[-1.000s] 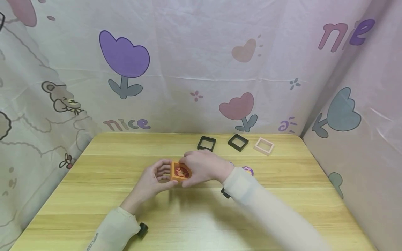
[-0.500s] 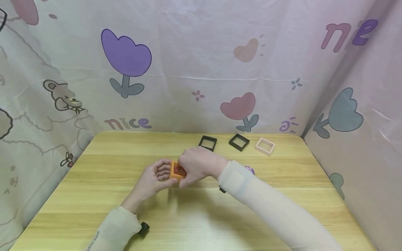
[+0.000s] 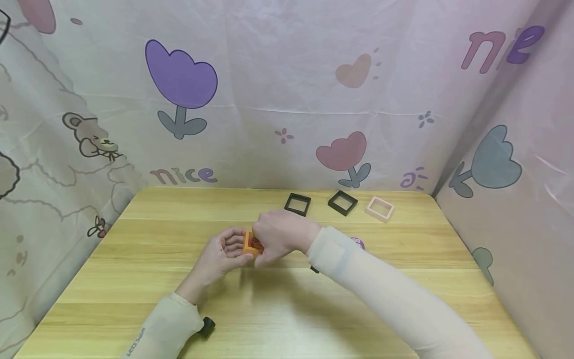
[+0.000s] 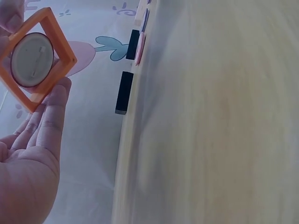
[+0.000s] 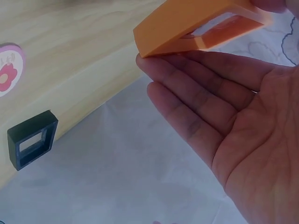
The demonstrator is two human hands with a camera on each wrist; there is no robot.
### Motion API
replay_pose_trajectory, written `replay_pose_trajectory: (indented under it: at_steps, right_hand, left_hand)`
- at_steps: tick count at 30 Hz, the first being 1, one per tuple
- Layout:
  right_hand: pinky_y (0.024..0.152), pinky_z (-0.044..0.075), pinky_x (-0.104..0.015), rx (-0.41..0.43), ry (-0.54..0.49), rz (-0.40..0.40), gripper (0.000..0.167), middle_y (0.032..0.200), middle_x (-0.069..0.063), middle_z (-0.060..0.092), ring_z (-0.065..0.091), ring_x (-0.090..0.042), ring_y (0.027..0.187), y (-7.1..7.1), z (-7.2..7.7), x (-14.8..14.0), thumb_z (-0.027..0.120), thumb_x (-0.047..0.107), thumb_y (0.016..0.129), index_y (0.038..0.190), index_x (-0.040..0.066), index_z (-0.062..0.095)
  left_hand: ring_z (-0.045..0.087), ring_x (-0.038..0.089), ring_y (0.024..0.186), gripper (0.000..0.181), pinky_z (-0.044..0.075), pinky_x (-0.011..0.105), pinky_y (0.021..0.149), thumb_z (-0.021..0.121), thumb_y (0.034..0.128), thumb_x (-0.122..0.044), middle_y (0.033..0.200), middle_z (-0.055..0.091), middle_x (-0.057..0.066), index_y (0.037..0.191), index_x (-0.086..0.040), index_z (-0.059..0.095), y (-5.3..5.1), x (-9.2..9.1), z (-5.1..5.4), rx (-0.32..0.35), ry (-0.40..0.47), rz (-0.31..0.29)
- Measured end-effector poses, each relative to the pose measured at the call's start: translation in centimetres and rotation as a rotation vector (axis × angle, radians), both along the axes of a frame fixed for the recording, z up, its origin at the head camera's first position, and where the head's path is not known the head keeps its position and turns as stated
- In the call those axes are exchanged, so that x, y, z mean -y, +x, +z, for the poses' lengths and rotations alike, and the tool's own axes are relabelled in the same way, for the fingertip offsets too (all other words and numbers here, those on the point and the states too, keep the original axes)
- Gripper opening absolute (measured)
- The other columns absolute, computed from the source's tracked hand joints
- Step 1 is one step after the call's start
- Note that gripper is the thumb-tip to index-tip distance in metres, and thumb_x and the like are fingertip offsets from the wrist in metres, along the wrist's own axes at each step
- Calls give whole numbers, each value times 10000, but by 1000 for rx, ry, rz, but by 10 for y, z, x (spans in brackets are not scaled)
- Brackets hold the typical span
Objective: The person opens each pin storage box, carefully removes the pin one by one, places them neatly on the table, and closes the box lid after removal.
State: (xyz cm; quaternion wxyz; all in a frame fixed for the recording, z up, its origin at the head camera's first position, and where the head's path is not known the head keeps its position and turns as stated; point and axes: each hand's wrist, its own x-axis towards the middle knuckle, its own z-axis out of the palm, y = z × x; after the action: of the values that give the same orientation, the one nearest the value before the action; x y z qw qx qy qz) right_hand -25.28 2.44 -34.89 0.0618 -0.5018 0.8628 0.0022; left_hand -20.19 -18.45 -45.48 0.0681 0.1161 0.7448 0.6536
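Observation:
An orange square frame point(image 3: 248, 245) is held up above the table between both hands. Its left side is pinched by the left hand point(image 3: 218, 255), thumb at the near edge and fingers at the far edge. The right hand point(image 3: 284, 232) grips the right side and covers much of the frame's red picture in the head view. From the left wrist, a round badge point(image 4: 32, 60) with a pin on its pale back shows inside the frame. In the right wrist view, extended fingers point(image 5: 191, 93) lie along the underside of the orange frame point(image 5: 173, 23).
Two black frames, one left point(image 3: 299, 196) and one right point(image 3: 337, 208), and a pale pink frame point(image 3: 377, 216) lie along the back of the wooden table point(image 3: 148, 239). A purple round badge point(image 3: 357, 242) is partly hidden by the right sleeve point(image 3: 358, 269). Patterned cloth point(image 3: 260, 75) hangs behind.
The right hand has shifted a little left over the orange frame and now hides more of its picture. The left hand has stayed almost still.

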Motion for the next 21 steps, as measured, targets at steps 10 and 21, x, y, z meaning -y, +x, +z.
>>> replay_pose_trajectory:
  at_steps: [10, 21]
  right_hand:
    - [441, 282, -200, 33, 25, 34, 356, 538, 159, 382, 337, -2, 492, 1, 2, 5, 755, 330, 827, 632, 264, 464]
    - [485, 383, -187, 9, 55, 64, 284, 587, 153, 467, 427, -17, 528, 1, 2, 9, 732, 330, 837, 666, 278, 511]
  left_hand:
    - [736, 81, 1054, 586, 630, 216, 947, 848, 898, -66, 1244, 722, 146, 1373, 95, 546, -2, 0, -4, 17, -5, 18]
    - [740, 62, 1041, 545, 627, 206, 932, 818, 911, -38, 1192, 750, 89, 1349, 138, 543, -1, 0, -5, -5, 36, 4]
